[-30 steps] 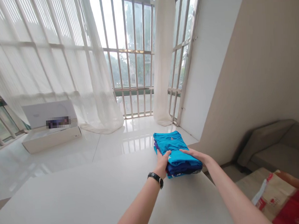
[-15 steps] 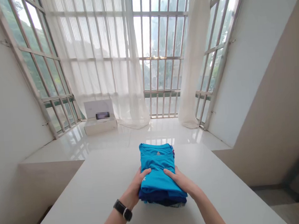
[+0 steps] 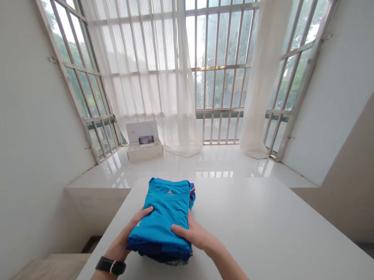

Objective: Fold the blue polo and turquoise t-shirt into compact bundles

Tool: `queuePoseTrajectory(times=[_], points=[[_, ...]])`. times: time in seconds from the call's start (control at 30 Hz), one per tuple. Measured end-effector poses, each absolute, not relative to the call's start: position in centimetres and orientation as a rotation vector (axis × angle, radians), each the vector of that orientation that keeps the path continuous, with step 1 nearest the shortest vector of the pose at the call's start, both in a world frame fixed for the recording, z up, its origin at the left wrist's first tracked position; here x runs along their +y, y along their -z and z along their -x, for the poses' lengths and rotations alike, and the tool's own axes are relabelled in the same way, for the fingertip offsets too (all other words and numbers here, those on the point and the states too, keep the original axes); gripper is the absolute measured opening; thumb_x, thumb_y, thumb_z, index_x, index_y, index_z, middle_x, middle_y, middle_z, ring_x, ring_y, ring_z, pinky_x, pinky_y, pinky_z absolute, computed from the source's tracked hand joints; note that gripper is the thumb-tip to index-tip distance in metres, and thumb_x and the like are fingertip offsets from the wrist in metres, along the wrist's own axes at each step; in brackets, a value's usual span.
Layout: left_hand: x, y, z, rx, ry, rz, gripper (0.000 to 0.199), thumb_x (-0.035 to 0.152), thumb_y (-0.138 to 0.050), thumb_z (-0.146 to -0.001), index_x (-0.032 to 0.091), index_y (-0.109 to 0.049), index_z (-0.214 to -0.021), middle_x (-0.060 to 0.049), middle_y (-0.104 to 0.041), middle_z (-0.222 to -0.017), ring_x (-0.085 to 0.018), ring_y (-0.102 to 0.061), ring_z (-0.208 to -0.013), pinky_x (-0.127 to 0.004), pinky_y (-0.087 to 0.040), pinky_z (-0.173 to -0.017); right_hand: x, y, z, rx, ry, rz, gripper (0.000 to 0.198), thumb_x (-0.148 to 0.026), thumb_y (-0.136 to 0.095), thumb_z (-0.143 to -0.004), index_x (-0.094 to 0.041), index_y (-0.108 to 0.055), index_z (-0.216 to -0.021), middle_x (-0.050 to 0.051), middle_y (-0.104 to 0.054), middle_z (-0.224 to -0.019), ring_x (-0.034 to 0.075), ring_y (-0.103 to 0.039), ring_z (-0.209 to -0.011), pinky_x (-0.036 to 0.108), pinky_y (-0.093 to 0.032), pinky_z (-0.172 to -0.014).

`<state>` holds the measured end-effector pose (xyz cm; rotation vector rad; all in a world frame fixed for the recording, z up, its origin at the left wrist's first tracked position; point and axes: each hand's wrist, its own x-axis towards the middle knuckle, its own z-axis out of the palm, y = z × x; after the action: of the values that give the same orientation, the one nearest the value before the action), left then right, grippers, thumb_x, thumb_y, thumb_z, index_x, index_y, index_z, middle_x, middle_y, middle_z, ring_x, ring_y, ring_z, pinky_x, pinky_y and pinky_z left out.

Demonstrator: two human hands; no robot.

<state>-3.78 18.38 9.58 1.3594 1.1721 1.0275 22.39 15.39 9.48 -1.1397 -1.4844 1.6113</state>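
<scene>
A bright blue T-shirt (image 3: 166,214), folded into a rectangle with its neckline at the far end, tops a stack of folded clothes (image 3: 169,258). Darker blue and patterned layers show beneath it at the near edge and right side. Gripping the stack's left side is my left hand (image 3: 129,229), thumb on top of the blue shirt and fingers hidden along the side. On the opposite side my right hand (image 3: 193,233) does the same, its thumb pressed on the shirt. Whether the stack touches the tabletop everywhere is hard to tell.
The white table (image 3: 251,229) extends to the right of the stack. Behind it, a glossy window ledge (image 3: 188,161) carries an open white box (image 3: 145,151) with a small blurred item. Sheer curtains (image 3: 177,93) hang before barred windows. A black watch (image 3: 111,265) circles my left wrist.
Both hands have shifted the stack of clothes leftward across the table, and it now sits slightly slanted. My view has turned a little to the left.
</scene>
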Motion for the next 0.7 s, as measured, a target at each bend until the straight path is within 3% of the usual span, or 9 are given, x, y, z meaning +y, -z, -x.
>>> queuePoseTrajectory(times=[0.1, 0.2, 0.3, 0.37, 0.43, 0.57, 0.7], points=[[19.0, -10.7, 4.8, 1.270, -1.007, -1.339, 0.081, 0.067, -0.068, -0.074, 0.017, -0.054, -0.137, -0.015, -0.049, -0.147, -0.038, -0.041, -0.137, -0.050, -0.038, -0.113, 16.0, -10.9, -22.1, -1.729, -1.441, 1.329, 0.107, -0.072, -0.068, -0.070, -0.026, -0.020, -0.154, 0.011, -0.041, -0.153, 0.030, -0.047, -0.133, 0.045, -0.039, -0.110], [18.3, -12.5, 3.7, 1.480, -1.076, -1.622, 0.084, 0.068, -0.050, -0.087, 0.018, -0.031, -0.152, -0.015, -0.030, -0.158, -0.035, -0.030, -0.144, -0.053, -0.032, -0.115, 17.3, -14.1, -22.1, -2.093, -0.814, 1.712, 0.077, -0.069, -0.065, -0.074, -0.015, -0.058, -0.128, 0.020, -0.063, -0.123, 0.040, -0.059, -0.112, 0.054, -0.048, -0.093], [16.6, -12.7, 1.3, 1.585, -0.950, -2.238, 0.075, 0.062, -0.049, -0.090, 0.024, -0.032, -0.152, -0.008, -0.030, -0.159, -0.033, -0.024, -0.147, -0.055, -0.027, -0.118, 19.4, -17.0, -21.0, -2.185, -0.283, 1.691, 0.047, -0.047, -0.047, -0.093, -0.013, -0.058, -0.124, 0.020, -0.059, -0.128, 0.035, -0.052, -0.122, 0.047, -0.043, -0.100], [15.6, -11.7, -0.3, 1.618, -0.807, -2.531, 0.071, 0.061, -0.051, -0.090, 0.021, -0.041, -0.148, -0.011, -0.040, -0.154, -0.036, -0.031, -0.144, -0.056, -0.030, -0.116, 20.9, -17.7, -19.7, -2.252, -0.262, 1.587, 0.041, -0.038, -0.041, -0.096, -0.017, -0.055, -0.128, 0.015, -0.058, -0.132, 0.028, -0.050, -0.126, 0.039, -0.040, -0.104], [15.2, -10.4, -1.3, 1.668, -0.746, -2.659, 0.070, 0.060, -0.049, -0.090, 0.018, -0.045, -0.145, -0.014, -0.044, -0.151, -0.037, -0.037, -0.140, -0.056, -0.035, -0.113, 22.2, -17.5, -18.3, -2.356, -0.277, 1.520, 0.039, -0.041, -0.050, -0.092, -0.017, -0.061, -0.121, 0.015, -0.063, -0.125, 0.028, -0.055, -0.120, 0.037, -0.043, -0.100], [15.0, -8.6, -1.2, 1.768, -0.915, -2.627, 0.079, 0.060, -0.052, -0.089, 0.015, -0.032, -0.151, -0.017, -0.041, -0.152, -0.037, -0.036, -0.140, -0.056, -0.038, -0.110, 23.1, -16.7, -16.5, -2.443, -0.285, 1.495, 0.039, -0.042, -0.061, -0.084, -0.013, -0.066, -0.109, 0.020, -0.065, -0.117, 0.034, -0.062, -0.107, 0.043, -0.049, -0.088], [14.2, -8.9, -0.3, 1.851, -1.195, -2.420, 0.087, 0.061, -0.056, -0.087, 0.020, -0.021, -0.155, -0.017, -0.033, -0.155, -0.038, -0.026, -0.145, -0.060, -0.033, -0.111, 22.8, -17.6, -16.4, -2.462, -0.386, 1.459, 0.023, -0.036, -0.071, -0.075, -0.017, -0.069, -0.087, 0.012, -0.071, -0.087, 0.030, -0.067, -0.080, 0.037, -0.050, -0.068]])
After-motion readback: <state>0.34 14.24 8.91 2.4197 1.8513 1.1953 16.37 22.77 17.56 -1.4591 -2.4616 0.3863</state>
